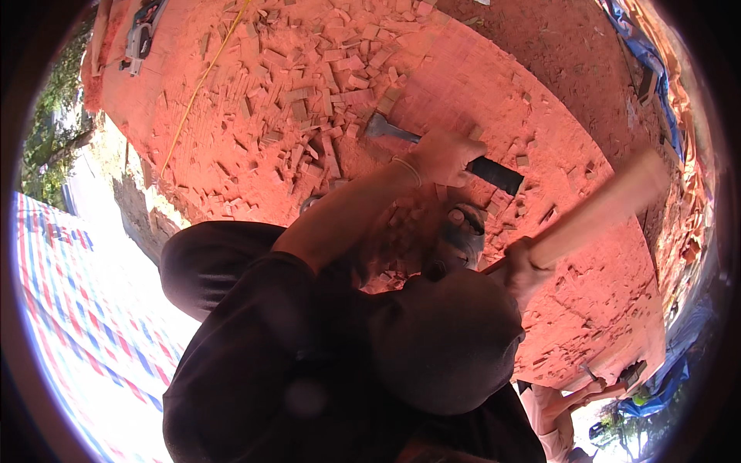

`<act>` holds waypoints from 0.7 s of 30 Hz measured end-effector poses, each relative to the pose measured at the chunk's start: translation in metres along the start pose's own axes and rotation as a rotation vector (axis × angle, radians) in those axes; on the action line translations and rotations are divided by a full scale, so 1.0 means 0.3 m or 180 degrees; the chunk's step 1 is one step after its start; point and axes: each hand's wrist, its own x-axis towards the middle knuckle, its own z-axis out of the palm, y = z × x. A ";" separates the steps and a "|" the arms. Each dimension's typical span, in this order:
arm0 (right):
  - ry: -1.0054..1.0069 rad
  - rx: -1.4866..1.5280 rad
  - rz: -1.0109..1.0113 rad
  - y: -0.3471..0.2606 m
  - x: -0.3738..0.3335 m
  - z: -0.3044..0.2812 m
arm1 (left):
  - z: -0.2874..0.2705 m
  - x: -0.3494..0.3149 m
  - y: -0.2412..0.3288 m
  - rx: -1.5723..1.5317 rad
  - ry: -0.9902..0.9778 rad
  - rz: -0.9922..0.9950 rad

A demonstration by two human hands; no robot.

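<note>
Sunlit red dust coats a broad wooden slab (455,85) that fills most of the ground before me. At far left a red, white and blue striped sheet (62,285) spreads out in the glare, and above it, near the slab's upper left edge, lies a grey handheld power tool (140,38). Rightward, a yellow cord (202,77) runs slantwise across the dusty face

Next come the wood chips (305,104), strewn thickly from the cord to the middle. From so many loose blocks and slivers, I'd judge a good deal of cutting is done; what remains looks uneven, with a plainer, more even patch just above the chisel and rough, littered wood on either side. How much is left I can't tell

The crouching worker's left hand (444,158) is closed round the steel chisel (397,131), its flared blade pointing left among the chips and its black grip sticking out to the right. Whether the edge touches the slab, I can't make out. Farther right, the right hand (525,270) is wrapped tightly about the near end of a pale wooden club (594,208), whose far end blurs up and away, well apart from the chisel. At lower right, a co-worker's arm (567,400) reaches onto the slab
</note>
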 end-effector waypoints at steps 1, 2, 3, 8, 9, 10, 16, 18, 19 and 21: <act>-0.0667 -0.0955 0.0191 0.092 -0.033 0.085 | -0.014 -0.029 -0.003 0.0150 -0.0398 -0.0190; -0.0714 -0.1108 -0.0114 0.151 -0.033 0.081 | -0.062 -0.051 -0.043 0.0315 -0.0520 -0.0149; -0.0895 -0.1318 -0.0218 0.218 -0.034 0.092 | -0.103 -0.062 -0.080 0.0622 -0.0831 -0.0256; -0.0730 -0.0537 0.0258 0.325 -0.042 -0.034 | -0.109 -0.068 -0.050 0.0099 -0.0260 -0.0373; -0.0804 -0.0303 0.0210 0.310 -0.033 -0.061 | -0.079 -0.040 -0.017 -0.0033 -0.0145 -0.0252; -0.0694 -0.0071 0.0222 0.294 -0.022 -0.079 | -0.047 -0.027 0.029 -0.0019 -0.0235 -0.0244; 0.0014 0.0593 0.0570 0.232 0.041 -0.189 | 0.003 0.176 0.100 -0.0120 -0.0186 0.0332; 0.0158 0.0719 0.0520 0.250 0.043 -0.241 | -0.006 0.227 0.063 -0.0080 -0.0300 0.0364; 0.0211 0.0658 0.0358 0.263 0.041 -0.268 | -0.009 0.243 0.045 -0.0016 -0.0376 0.0338; 0.0184 0.0424 0.0213 0.291 0.035 -0.311 | -0.006 0.261 0.022 0.0151 -0.0542 0.0272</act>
